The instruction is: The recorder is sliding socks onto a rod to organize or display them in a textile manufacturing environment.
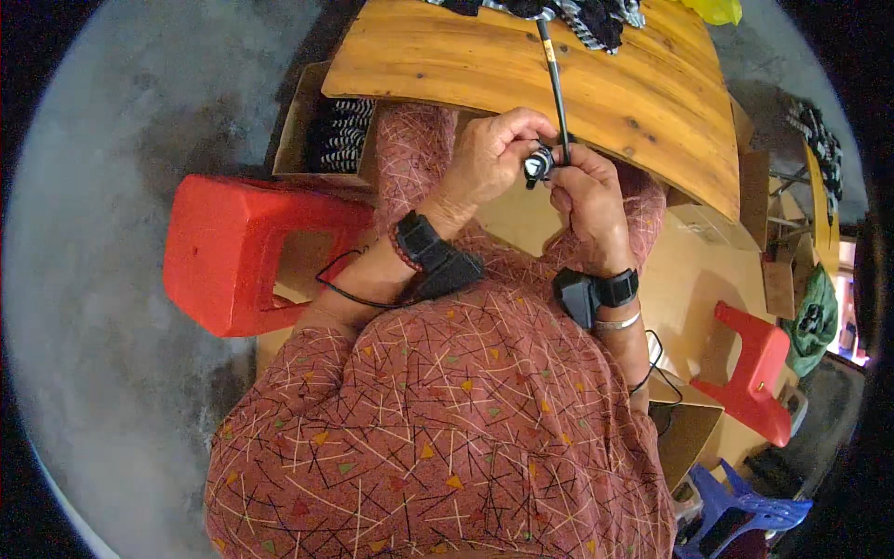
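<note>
My left hand (pixel 489 158) and my right hand (pixel 587 191) meet just below the near edge of the wooden table (pixel 484 65). Between the fingertips of both sits a small black and white knitted piece (pixel 537 166). My right hand also grips a thin black needle-like stick (pixel 554 74) that points up across the tabletop. Each wrist carries a black strapped device with a cable. My patterned red garment fills the lower part of the view.
Black and white striped knitted pieces (pixel 577 19) lie at the table's far edge. A cardboard box (pixel 321 130) of similar pieces sits left of my lap, next to a red plastic stool (pixel 233 252). Another red stool (pixel 754 373), a blue stool (pixel 745 512) and cardboard boxes stand at right.
</note>
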Tool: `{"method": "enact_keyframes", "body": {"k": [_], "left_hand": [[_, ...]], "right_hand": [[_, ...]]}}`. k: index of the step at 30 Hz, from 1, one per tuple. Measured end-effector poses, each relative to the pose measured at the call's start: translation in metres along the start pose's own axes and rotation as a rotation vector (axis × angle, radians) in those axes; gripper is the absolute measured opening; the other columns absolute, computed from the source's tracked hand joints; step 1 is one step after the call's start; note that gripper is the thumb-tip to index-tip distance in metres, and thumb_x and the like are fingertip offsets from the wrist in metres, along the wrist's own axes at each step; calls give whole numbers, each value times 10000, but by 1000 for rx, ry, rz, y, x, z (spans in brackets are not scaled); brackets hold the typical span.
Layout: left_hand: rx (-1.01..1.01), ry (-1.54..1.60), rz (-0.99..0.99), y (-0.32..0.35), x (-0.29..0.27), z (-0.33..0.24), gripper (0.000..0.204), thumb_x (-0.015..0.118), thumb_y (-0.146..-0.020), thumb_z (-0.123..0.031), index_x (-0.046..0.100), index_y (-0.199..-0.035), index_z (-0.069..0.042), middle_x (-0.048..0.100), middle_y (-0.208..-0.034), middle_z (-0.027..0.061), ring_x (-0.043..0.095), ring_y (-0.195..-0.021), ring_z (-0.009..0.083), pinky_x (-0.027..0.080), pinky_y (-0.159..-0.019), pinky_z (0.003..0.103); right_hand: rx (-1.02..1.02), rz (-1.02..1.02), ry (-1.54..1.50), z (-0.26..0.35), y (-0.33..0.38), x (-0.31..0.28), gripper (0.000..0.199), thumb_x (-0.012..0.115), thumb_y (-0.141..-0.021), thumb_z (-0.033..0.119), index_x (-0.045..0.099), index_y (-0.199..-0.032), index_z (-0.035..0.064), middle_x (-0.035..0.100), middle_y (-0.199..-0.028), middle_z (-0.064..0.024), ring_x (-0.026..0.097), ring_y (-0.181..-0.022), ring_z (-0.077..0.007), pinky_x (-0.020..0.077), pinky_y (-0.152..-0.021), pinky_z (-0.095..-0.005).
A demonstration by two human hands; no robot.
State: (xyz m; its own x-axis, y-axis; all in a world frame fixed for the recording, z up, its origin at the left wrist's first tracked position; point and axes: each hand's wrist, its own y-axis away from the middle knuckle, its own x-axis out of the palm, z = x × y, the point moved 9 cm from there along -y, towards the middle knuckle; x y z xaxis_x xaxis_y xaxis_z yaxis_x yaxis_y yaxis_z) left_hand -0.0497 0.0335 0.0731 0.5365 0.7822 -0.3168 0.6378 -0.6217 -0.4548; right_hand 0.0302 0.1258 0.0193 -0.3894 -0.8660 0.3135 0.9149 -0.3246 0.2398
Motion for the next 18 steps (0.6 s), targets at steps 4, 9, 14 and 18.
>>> {"method": "enact_keyframes", "body": {"k": [4,9,14,18], "left_hand": [[-307,662,100,12,22,46,159,515,-763,60,608,-876,-3,629,-802,34,599,-738,126,476,-691,241],[-416,737,27,20,23,55,215,527,-746,50,590,-945,1,621,-899,50,587,-833,122,464,-762,247],[-237,638,-7,8,2,15,382,590,-704,-4,545,-1083,-6,586,-1012,50,545,-963,148,415,-886,283],[-214,637,6,5,8,16,366,600,-759,-87,522,-1107,-5,593,-995,65,569,-924,185,454,-832,321]], "right_hand": [[62,156,-155,-3,-1,13,137,519,-767,-10,572,-886,29,536,-632,-20,356,-437,-51,265,-410,-192],[115,40,-342,-15,-6,9,129,527,-782,2,568,-904,13,551,-642,-48,342,-412,-63,280,-407,-216],[78,-14,-364,-9,-11,2,134,525,-788,10,565,-915,18,554,-655,-46,343,-414,-64,283,-411,-217],[26,9,-328,-5,-14,15,130,525,-789,13,565,-913,21,558,-668,-39,345,-418,-60,265,-404,-202]]}}
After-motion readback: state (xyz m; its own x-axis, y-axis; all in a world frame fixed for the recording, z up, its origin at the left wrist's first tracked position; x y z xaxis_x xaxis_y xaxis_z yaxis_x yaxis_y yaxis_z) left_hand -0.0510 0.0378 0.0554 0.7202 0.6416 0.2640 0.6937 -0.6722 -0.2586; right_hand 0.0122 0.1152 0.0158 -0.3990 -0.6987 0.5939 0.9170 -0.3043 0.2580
